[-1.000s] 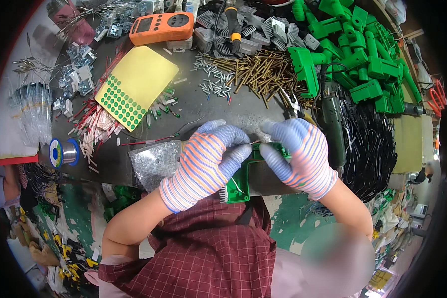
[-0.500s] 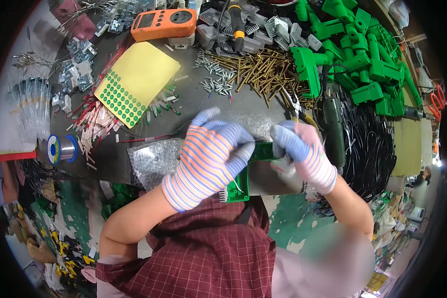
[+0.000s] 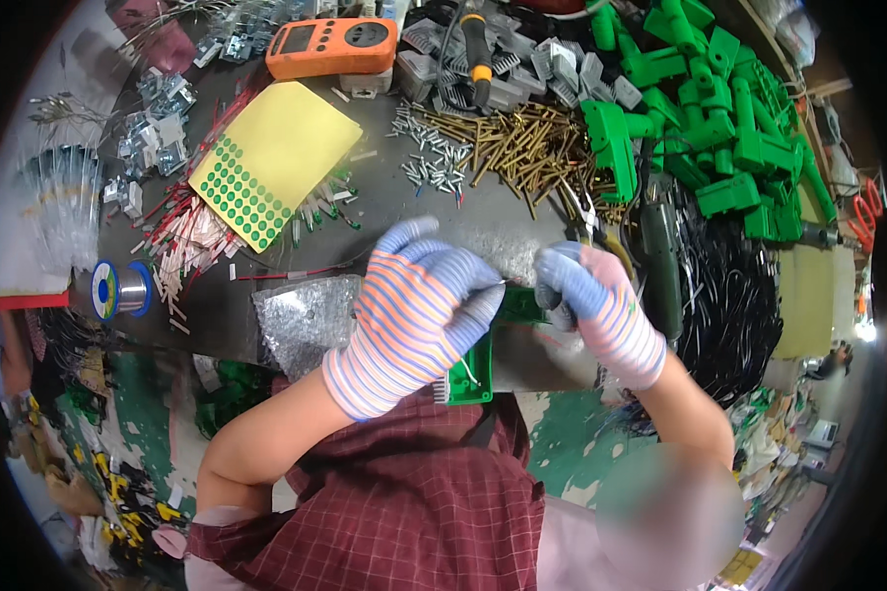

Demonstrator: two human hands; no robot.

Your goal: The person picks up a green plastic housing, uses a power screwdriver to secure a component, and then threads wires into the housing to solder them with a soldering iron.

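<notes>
Striped work gloves cover both hands. My left hand has thumb and forefinger pinched on a thin wire, of which only a short end shows past the fingertips. A small gap separates it from my right hand, whose fingers are curled together; anything inside them is hidden. Below and between the hands, a green plastic housing lies partly covered by my left hand at the table's near edge. Inside it is a short white wire, and a grey ribbed part sits along its left side.
Left lie a grey foam-like sheet, solder spool and yellow sticker sheet with green dots. Behind are an orange multimeter, brass screws and grey ribbed parts. Right are green housings, a dark-green tool and black cables.
My right hand's fingers have shifted slightly and turned a little. My left hand stays almost in place, still pinched. The view has moved very slightly.
</notes>
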